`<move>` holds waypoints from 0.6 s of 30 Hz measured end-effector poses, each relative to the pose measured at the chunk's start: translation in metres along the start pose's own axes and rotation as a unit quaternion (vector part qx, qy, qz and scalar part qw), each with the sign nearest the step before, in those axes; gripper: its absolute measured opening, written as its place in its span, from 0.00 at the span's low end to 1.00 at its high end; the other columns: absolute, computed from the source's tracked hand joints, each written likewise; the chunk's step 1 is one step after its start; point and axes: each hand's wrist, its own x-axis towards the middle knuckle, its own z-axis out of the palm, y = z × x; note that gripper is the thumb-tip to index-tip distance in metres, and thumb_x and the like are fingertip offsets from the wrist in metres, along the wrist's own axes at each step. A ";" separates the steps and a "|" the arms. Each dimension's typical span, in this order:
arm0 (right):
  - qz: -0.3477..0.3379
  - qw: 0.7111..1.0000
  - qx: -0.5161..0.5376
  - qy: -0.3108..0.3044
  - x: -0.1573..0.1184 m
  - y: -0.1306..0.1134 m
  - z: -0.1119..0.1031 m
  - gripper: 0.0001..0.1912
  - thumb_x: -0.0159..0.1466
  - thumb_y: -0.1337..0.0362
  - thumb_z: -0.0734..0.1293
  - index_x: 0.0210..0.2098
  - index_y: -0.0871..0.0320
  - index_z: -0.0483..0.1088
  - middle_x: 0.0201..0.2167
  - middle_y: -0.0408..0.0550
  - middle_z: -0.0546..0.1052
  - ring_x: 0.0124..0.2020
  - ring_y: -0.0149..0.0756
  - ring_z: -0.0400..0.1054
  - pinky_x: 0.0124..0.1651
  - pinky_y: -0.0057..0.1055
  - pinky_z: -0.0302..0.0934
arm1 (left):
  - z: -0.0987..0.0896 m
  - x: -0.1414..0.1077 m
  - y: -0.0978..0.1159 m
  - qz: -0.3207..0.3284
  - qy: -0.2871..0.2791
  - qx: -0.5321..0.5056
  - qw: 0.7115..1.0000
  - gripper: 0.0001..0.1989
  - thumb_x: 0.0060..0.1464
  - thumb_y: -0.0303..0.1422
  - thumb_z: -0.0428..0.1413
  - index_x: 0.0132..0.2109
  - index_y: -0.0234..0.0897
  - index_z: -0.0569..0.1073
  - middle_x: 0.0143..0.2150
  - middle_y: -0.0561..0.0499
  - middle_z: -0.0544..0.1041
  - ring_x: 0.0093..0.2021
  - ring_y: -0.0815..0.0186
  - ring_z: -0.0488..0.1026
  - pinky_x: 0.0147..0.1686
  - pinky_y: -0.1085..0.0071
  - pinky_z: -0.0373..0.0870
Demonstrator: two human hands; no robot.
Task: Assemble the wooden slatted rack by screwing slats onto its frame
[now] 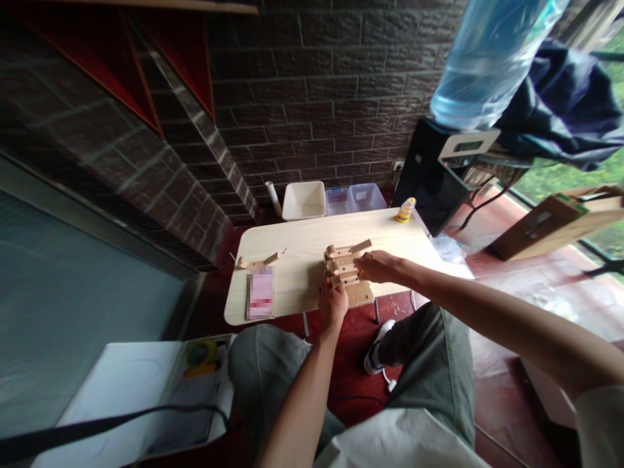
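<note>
Several small wooden pieces with dark holes (345, 268) lie side by side on a brown block (359, 294) at the front edge of the pale table (297, 244). My left hand (333, 300) is closed against the near left side of these pieces. From the right, my right hand (377, 266) reaches in with its fingers curled at the right ends of the pieces; what it grips is too small to make out. A similar wooden piece (258, 262) lies at the left of the table, above a pink blurred packet (261, 292).
A yellow-capped bottle (405, 210) stands at the table's back right corner. Behind the table are a cream bin (303, 200) and clear plastic bins (365, 197). A water dispenser (429, 175) stands at the right. An open white case (131, 377) lies at the lower left.
</note>
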 end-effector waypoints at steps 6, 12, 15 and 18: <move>-0.025 0.999 -0.027 0.009 -0.003 0.000 -0.005 0.11 0.65 0.71 0.63 0.45 0.65 0.74 0.38 0.60 0.81 0.37 0.44 0.77 0.33 0.31 0.64 | 0.000 0.002 0.000 -0.005 0.001 0.010 1.000 0.23 0.66 0.29 0.46 0.66 0.31 0.65 0.64 0.32 0.68 0.60 0.53 0.71 0.59 0.56 0.68; 0.000 1.000 -0.016 0.001 0.006 0.000 -0.002 0.11 0.66 0.66 0.65 0.44 0.66 0.74 0.38 0.60 0.81 0.36 0.44 0.77 0.32 0.31 0.63 | -0.003 0.001 0.001 -0.009 0.000 0.005 1.000 0.25 0.64 0.28 0.46 0.67 0.30 0.64 0.62 0.32 0.70 0.59 0.52 0.71 0.58 0.55 0.68; 0.008 1.000 -0.021 0.002 0.004 -0.001 0.000 0.13 0.66 0.66 0.64 0.47 0.67 0.73 0.38 0.61 0.81 0.35 0.45 0.77 0.30 0.31 0.62 | -0.004 0.001 0.001 -0.015 -0.002 0.007 1.000 0.26 0.64 0.29 0.47 0.68 0.31 0.63 0.61 0.32 0.72 0.58 0.52 0.72 0.56 0.55 0.69; -0.007 1.000 -0.012 0.008 -0.001 0.000 -0.002 0.15 0.65 0.68 0.64 0.50 0.65 0.72 0.38 0.59 0.81 0.35 0.43 0.77 0.30 0.30 0.60 | -0.003 0.000 0.000 0.012 -0.010 0.026 1.000 0.25 0.65 0.27 0.44 0.67 0.31 0.63 0.63 0.31 0.69 0.60 0.51 0.70 0.57 0.53 0.69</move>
